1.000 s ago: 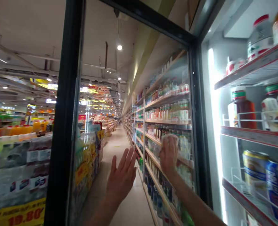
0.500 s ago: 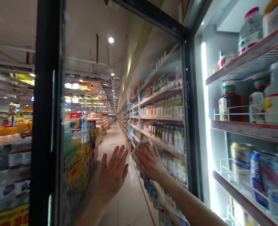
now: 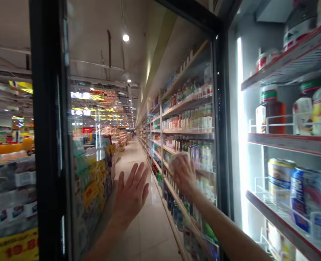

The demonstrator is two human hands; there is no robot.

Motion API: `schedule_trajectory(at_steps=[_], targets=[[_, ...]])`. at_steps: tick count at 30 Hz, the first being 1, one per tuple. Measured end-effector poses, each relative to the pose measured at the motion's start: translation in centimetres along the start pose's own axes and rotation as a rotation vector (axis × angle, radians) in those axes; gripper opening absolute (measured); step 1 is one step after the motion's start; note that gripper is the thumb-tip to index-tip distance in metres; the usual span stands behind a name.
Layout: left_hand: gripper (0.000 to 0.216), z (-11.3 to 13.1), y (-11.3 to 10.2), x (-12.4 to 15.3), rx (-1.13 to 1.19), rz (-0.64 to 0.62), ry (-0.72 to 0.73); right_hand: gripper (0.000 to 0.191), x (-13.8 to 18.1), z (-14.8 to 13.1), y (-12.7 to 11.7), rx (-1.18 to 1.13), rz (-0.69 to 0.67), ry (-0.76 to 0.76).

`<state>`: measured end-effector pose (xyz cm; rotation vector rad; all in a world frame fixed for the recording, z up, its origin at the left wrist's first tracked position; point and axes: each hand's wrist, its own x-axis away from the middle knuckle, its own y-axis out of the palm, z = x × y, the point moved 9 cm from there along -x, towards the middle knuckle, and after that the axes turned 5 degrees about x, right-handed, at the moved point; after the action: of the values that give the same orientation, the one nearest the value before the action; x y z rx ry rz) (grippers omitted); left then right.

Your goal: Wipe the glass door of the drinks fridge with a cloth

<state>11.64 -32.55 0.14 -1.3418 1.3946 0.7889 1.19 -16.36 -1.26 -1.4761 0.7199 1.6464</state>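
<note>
In the head view a glass door (image 3: 106, 105) with a black frame stands open in front of me. My left hand (image 3: 132, 190) lies flat against the glass with its fingers spread, holding nothing. To its right, my right hand (image 3: 184, 173) presses a pale crumpled cloth (image 3: 180, 158) to the pane. The cloth shows above and left of the fingers; the rest is covered by the hand. My right hand is smeared by motion.
On the right, lit cooler shelves (image 3: 288, 145) hold bottles and cans (image 3: 281, 177) behind wire rails. The door's black edge (image 3: 49, 145) stands at left. Bottle packs (image 3: 11, 195) are stacked beyond it. Through the glass, an aisle floor (image 3: 130, 156) runs past stocked shelves.
My right hand has slid right and slightly up across the glass with the cloth. My left hand stays at nearly the same spot. The view has shifted a little.
</note>
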Motion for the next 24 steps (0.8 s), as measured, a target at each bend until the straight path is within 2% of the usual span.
schedule_trajectory(at_steps=[2,3,4,5,6,9,10,11,12,14,15,16,17,18,20,21,22,23,24], targets=[[0.044,0.2,-0.1,-0.1,-0.015,-0.001,0.015,0.05,-0.1,5.7,-1.2,0.077,0.127,0.349],[0.044,0.2,0.0,0.0,-0.019,-0.001,0.016,0.051,0.0,7.5,-1.8,0.102,0.184,0.499],[0.045,0.2,0.0,0.0,-0.017,-0.002,0.013,0.051,-0.1,8.1,-2.1,0.111,0.223,0.579],[0.047,0.1,0.1,0.0,-0.013,-0.004,0.007,0.051,-0.5,7.4,-2.2,0.104,0.229,0.569],[0.048,0.0,0.2,0.1,-0.008,-0.001,0.003,0.051,-1.3,5.5,-1.8,0.082,0.195,0.46],[0.05,-0.2,0.2,0.2,0.002,0.021,0.004,0.049,-1.9,-2.2,-0.3,-0.009,0.018,-0.08],[0.05,-0.1,0.1,0.3,0.004,0.027,0.008,0.049,-1.5,-3.1,-0.1,-0.015,-0.005,-0.162],[0.05,-0.1,0.1,0.3,0.004,0.029,0.011,0.049,-1.3,-2.6,-0.2,-0.002,0.004,-0.147],[0.049,-0.1,0.1,0.2,0.001,0.027,0.012,0.049,-1.3,-0.9,-0.6,0.028,0.051,-0.041],[0.049,0.1,0.0,0.1,-0.01,0.019,0.013,0.05,-0.9,3.6,-1.8,0.096,0.184,0.288],[0.049,0.1,0.0,0.1,-0.014,0.017,0.013,0.052,-0.5,5.0,-2.3,0.111,0.238,0.415],[0.049,0.2,0.0,0.1,-0.018,0.015,0.014,0.052,-0.2,5.3,-2.5,0.108,0.265,0.473],[0.049,0.2,0.0,0.1,-0.02,0.015,0.015,0.053,-0.3,4.5,-2.3,0.09,0.248,0.443],[0.048,0.2,-0.1,0.1,-0.021,0.019,0.016,0.053,-0.6,2.8,-1.8,0.058,0.194,0.323],[0.047,0.2,-0.2,0.1,-0.023,0.029,0.018,0.052,-0.4,-1.7,-0.6,-0.017,0.061,-0.022],[0.047,0.1,-0.2,0.1,-0.027,0.032,0.017,0.051,0.0,-3.0,-0.3,-0.037,0.021,-0.148],[0.047,0.1,-0.2,0.1,-0.03,0.031,0.018,0.051,0.3,-3.1,-0.3,-0.038,0.013,-0.19],[0.046,0.1,-0.2,0.2,-0.032,0.029,0.021,0.05,0.3,-1.9,-0.6,-0.018,0.042,-0.131],[0.046,0.1,-0.2,0.2,-0.036,0.026,0.026,0.051,0.1,0.3,-1.1,0.018,0.104,0.01]])
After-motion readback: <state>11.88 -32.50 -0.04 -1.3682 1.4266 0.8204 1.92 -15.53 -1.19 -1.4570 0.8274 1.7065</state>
